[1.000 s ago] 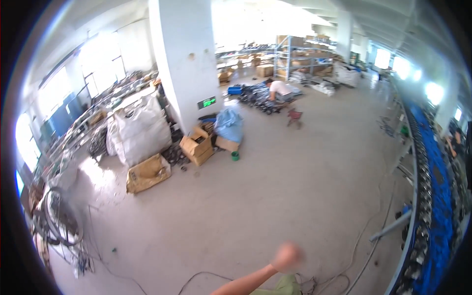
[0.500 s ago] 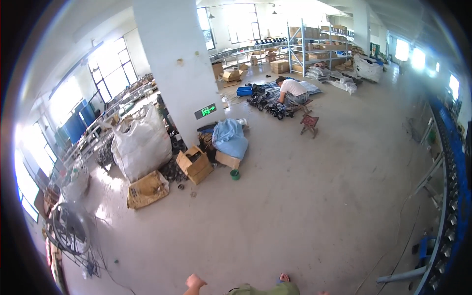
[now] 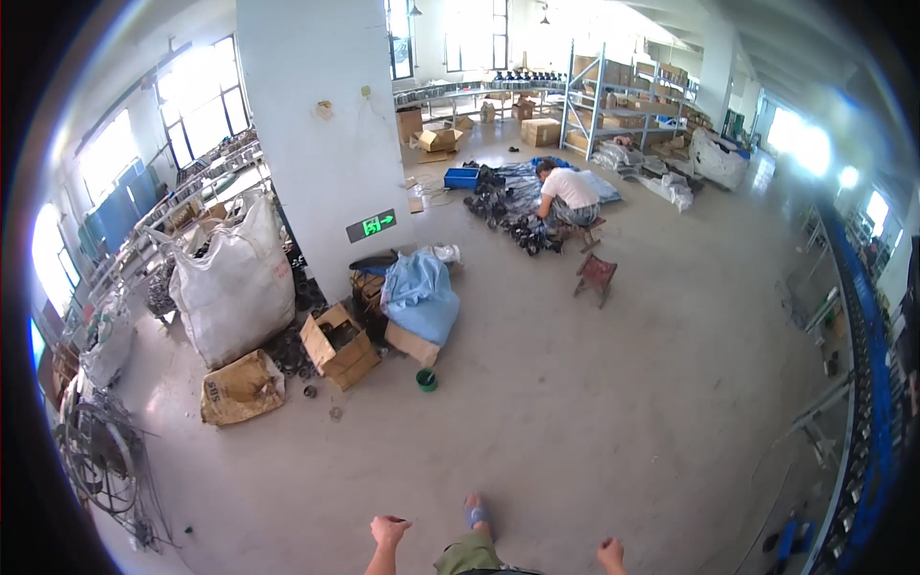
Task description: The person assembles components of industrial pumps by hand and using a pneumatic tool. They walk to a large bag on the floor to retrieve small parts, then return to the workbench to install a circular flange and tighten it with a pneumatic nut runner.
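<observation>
As the head view shows, left hand [image 3: 388,530] (near 6:30) curls by a small dark item [image 3: 407,523], grip uncertain; right hand [image 3: 610,553], 5 o'clock, fingers bent, closure unreadable. Green tub [image 3: 426,380]: 12 o'clock from left hand.

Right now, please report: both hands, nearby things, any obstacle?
Left hand curled, possibly pinching something dark; right hand curled, contents unclear. Green tub, red folding stool ahead.
</observation>
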`<state>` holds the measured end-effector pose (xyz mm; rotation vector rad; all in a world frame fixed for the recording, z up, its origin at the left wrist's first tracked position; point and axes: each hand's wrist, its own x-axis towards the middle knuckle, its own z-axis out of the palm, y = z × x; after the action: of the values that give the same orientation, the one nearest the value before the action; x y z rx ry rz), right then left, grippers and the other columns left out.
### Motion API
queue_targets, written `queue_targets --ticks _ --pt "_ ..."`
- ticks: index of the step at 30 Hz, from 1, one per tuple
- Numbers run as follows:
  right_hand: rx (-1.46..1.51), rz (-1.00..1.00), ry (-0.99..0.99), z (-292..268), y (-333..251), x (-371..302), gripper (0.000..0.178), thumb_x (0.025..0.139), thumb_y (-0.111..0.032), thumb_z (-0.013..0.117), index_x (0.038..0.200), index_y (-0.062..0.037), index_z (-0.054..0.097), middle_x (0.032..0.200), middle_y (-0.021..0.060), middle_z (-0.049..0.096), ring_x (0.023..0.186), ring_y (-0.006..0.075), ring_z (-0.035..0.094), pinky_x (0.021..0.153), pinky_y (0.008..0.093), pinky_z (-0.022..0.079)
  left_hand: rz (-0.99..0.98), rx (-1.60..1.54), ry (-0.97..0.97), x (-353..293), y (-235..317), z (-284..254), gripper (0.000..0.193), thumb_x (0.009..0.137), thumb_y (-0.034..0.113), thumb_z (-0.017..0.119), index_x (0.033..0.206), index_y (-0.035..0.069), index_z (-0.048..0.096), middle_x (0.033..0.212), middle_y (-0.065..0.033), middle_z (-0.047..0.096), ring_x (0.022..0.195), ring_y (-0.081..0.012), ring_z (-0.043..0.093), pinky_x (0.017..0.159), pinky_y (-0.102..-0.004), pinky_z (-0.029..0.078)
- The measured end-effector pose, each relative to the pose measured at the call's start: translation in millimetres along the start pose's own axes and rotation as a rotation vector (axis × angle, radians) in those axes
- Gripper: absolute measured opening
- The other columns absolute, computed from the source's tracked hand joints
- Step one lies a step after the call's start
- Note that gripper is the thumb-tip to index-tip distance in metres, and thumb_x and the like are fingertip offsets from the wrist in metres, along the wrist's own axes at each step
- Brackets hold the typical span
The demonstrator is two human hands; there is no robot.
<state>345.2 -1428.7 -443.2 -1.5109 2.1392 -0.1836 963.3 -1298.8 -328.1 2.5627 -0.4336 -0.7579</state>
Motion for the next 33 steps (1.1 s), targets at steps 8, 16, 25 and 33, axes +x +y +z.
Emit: queue_targets --ticks 8,16,25,33 --pt "-0.558 0.072 -0.66 -34 -57 151 0.025 0.092 -0.028 0.065 0.086 -0.0068 0.077 0.082 0.0151 0.075 0.082 0.0308 0.075 0.074 0.0462 0.058 0.142 -0.341 -0.161 150 246 14 0.032 0.072 0.025 0.091 0.093 0.003 0.085 0.078 -0.0116 0.079 0.073 -0.0192 0.075 0.075 -0.0324 0.06" --pt "0.061 0.233 -0.381 91 -421 502 0.026 0.087 -0.023 0.064 0.086 0.0003 0.075 0.074 0.0135 0.072 0.065 0.0253 0.07 0.062 0.0436 0.056 -0.069 -0.597 -0.39 339 416 45 0.032 0.08 0.013 0.09 0.102 -0.008 0.079 0.09 -0.0088 0.077 0.081 -0.0137 0.066 0.072 -0.0298 0.053" --pt "0.089 -0.443 -0.703 348 -1102 810 0.108 0.083 -0.065 0.079 0.155 0.0074 0.042 0.165 0.0296 0.037 0.147 0.0422 0.047 0.121 0.047 0.04 -0.634 -0.757 -0.118 507 544 37 0.029 0.088 0.01 0.082 0.114 -0.002 0.079 0.107 -0.0133 0.079 0.1 -0.0233 0.073 0.096 -0.0354 0.056" --pt "-0.339 -1.151 -1.179 457 -1282 732 0.057 0.088 -0.047 0.076 0.119 0.0013 0.071 0.119 0.0201 0.067 0.116 0.0262 0.062 0.098 0.0427 0.05 -0.877 -0.634 0.016 556 633 16 0.027 0.086 0.009 0.082 0.11 -0.004 0.08 0.101 -0.0107 0.079 0.095 -0.0184 0.071 0.091 -0.0319 0.055"
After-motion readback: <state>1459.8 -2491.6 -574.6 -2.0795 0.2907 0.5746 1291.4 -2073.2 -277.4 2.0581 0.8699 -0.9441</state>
